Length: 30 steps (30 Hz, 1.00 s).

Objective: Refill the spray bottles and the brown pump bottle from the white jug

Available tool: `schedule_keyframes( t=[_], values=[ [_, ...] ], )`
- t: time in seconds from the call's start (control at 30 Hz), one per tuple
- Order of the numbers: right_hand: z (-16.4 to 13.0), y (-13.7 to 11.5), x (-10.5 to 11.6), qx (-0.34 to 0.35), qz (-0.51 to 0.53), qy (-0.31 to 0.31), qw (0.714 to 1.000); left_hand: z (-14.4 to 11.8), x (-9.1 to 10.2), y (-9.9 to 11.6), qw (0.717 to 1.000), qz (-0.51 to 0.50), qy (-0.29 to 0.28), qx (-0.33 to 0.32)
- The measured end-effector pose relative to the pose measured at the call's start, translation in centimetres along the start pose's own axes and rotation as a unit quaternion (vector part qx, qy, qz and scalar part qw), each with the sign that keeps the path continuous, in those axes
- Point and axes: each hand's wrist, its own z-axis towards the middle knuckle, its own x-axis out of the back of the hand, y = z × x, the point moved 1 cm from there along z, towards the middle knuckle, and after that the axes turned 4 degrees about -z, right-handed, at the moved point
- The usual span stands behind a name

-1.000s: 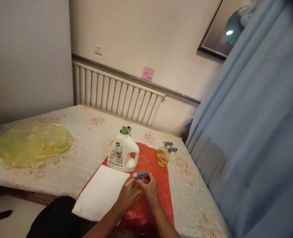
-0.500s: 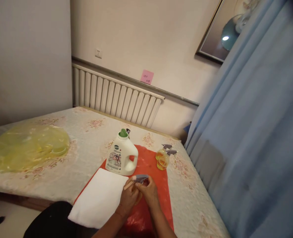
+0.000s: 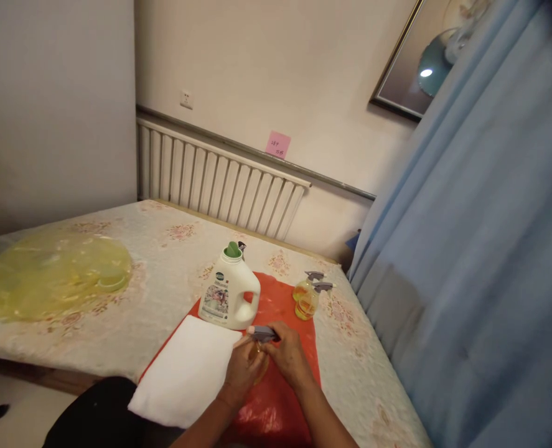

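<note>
Both my hands meet on a small spray bottle of yellow liquid (image 3: 259, 366) over the red plastic sheet (image 3: 280, 305). My left hand (image 3: 242, 368) wraps the bottle's body. My right hand (image 3: 289, 356) grips its grey trigger head (image 3: 262, 335). A white detergent jug with a green cap (image 3: 229, 287) stands just behind them on the red sheet. Two more small spray bottles with grey heads (image 3: 307, 294) stand at the sheet's far right corner. A folded white cloth (image 3: 185, 370) lies to the left of my hands.
A yellow plastic bag (image 3: 54, 274) lies on the floral table cover (image 3: 159, 267) at the far left. A white radiator (image 3: 215, 183) runs along the wall behind, with a pink note (image 3: 277, 144) above it. A blue curtain (image 3: 481, 261) hangs close on the right.
My right hand has shifted slightly over the grey trigger head and lowered it toward the bottle. The view has moved a little; nothing else on the table has moved.
</note>
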Motion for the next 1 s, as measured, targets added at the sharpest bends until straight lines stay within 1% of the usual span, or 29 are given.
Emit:
schedule_keyframes(
  t=[0.13,0.3,0.37,0.4,0.47,0.5,0.57,0.6,0.67,0.73,0.87,1.0],
  values=[
    [0.2,0.0,-0.9,-0.022,-0.034,0.024,0.999,-0.1,-0.4,-0.5,1.0,0.002,0.006,0.004],
    [-0.3,0.3,-2.7,-0.095,-0.074,0.074,0.99,-0.2,-0.7,-0.6,1.0,0.002,0.008,0.004],
    [-0.6,0.4,-2.9,-0.11,-0.079,0.077,0.988,-0.2,-0.6,-0.4,1.0,0.002,0.003,0.001],
    [-0.8,0.4,-2.8,-0.106,-0.075,0.069,0.989,-0.2,-0.5,-0.3,1.0,0.002,0.0,-0.002],
    [-1.1,0.5,-2.0,-0.078,-0.06,0.042,0.994,-0.1,-0.4,0.0,1.0,0.004,-0.006,-0.007],
    [-1.3,0.5,-1.3,-0.052,-0.055,0.029,0.997,-0.2,-0.3,0.1,1.0,0.005,-0.008,-0.007],
    [-1.4,0.4,0.2,0.015,-0.066,0.009,0.998,-0.2,-0.2,0.3,1.0,0.008,-0.007,-0.004],
    [-1.5,0.3,1.0,0.06,-0.085,-0.006,0.995,-0.2,-0.2,0.3,1.0,0.01,-0.006,-0.002],
    [-1.4,0.1,2.2,0.129,-0.142,-0.035,0.981,-0.2,-0.2,0.4,1.0,0.011,-0.007,-0.002],
    [-1.1,-0.2,2.9,0.178,-0.2,-0.056,0.962,-0.2,-0.2,0.5,1.0,0.011,-0.011,-0.005],
    [-0.1,-0.8,3.2,0.256,-0.272,-0.083,0.924,-0.2,-0.1,0.4,1.0,0.012,-0.013,-0.012],
    [1.4,-1.2,3.4,0.311,-0.325,-0.087,0.889,-0.1,0.0,0.2,1.0,0.019,-0.015,-0.013]
  ],
)
